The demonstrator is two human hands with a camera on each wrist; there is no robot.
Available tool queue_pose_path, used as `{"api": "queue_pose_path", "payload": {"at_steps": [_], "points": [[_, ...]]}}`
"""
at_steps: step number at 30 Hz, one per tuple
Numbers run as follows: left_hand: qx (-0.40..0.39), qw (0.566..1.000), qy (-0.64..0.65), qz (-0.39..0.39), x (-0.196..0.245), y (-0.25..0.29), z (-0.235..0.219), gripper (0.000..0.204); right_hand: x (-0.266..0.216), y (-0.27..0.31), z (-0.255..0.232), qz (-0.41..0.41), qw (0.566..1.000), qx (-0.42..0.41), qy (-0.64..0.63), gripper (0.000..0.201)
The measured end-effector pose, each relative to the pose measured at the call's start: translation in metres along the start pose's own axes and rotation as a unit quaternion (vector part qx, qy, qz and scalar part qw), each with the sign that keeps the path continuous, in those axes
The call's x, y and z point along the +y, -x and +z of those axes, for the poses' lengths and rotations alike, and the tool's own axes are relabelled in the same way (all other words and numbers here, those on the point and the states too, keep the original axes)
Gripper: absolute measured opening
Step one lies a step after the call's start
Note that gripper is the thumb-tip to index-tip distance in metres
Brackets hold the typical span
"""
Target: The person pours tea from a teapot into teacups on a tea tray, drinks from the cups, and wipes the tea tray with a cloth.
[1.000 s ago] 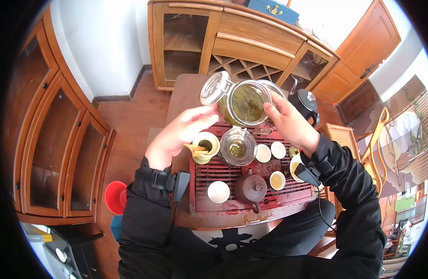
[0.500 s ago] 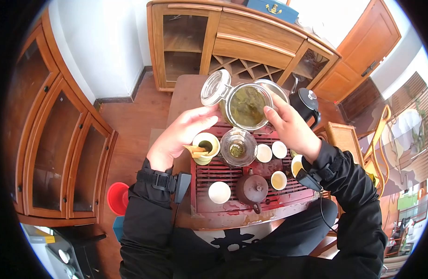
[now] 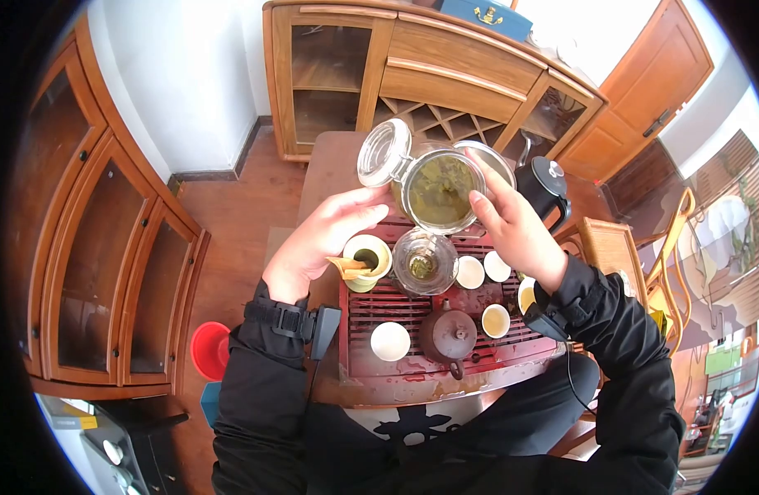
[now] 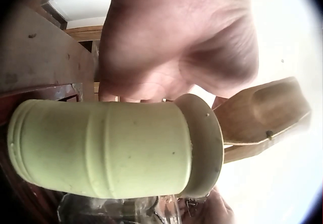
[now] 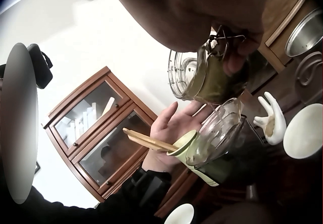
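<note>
My right hand grips a clear glass clip-top jar, which is tilted with its mouth toward me. Greenish tea leaves show inside it, and its hinged glass lid hangs open on the left. Below the mouth stands a glass pot with some leaves at its bottom. My left hand is held with relaxed fingers at the jar's left, behind a pale green holder. Wooden tea tools lean out of that holder. In the right wrist view, the left palm faces the jar.
On the red slatted tea tray stand a brown clay teapot, a white cup and several small cups. A black kettle stands at the far right, and a red bucket is on the floor at left.
The jar has come slightly down and toward the glass pot, tilting a little more, and the leaves inside have shifted. The left hand has stayed nearly in place.
</note>
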State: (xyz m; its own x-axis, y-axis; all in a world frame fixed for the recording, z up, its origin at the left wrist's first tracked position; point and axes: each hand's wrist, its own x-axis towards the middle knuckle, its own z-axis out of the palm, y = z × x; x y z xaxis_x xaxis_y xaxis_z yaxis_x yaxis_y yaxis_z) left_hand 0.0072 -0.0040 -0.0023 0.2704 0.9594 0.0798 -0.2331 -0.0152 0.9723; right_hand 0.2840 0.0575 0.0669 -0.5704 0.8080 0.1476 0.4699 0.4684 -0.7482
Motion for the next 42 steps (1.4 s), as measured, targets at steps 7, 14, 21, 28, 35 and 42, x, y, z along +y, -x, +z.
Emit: {"api": "queue_pose_path", "payload": {"at_steps": [7,14,21,28,35,42], "points": [[0.023,1.0,0.007,-0.017,0.005,0.003,0.004,0.056,-0.003,0.003,-0.001,-0.031,0.999,0.013,0.027,0.057],[0.009,0.998,0.054,-0.007,0.013,0.005,0.01,0.05,-0.004,0.005,-0.001,0.02,0.999,0.004,0.041,0.059],[0.008,0.999,0.048,-0.009,0.012,0.005,0.009,0.05,-0.007,0.007,-0.001,0.001,0.999,0.015,0.049,0.059],[0.036,0.998,0.031,-0.032,0.01,0.005,0.007,0.048,-0.012,0.009,0.0,-0.005,0.998,0.021,0.056,0.059],[0.04,0.998,0.03,-0.03,0.012,0.007,0.007,0.049,-0.005,0.007,0.003,-0.053,0.996,0.038,0.057,0.059],[0.006,0.999,0.039,-0.001,0.004,0.001,0.003,0.051,-0.01,0.009,0.002,-0.031,0.998,0.029,0.055,0.059]]}}
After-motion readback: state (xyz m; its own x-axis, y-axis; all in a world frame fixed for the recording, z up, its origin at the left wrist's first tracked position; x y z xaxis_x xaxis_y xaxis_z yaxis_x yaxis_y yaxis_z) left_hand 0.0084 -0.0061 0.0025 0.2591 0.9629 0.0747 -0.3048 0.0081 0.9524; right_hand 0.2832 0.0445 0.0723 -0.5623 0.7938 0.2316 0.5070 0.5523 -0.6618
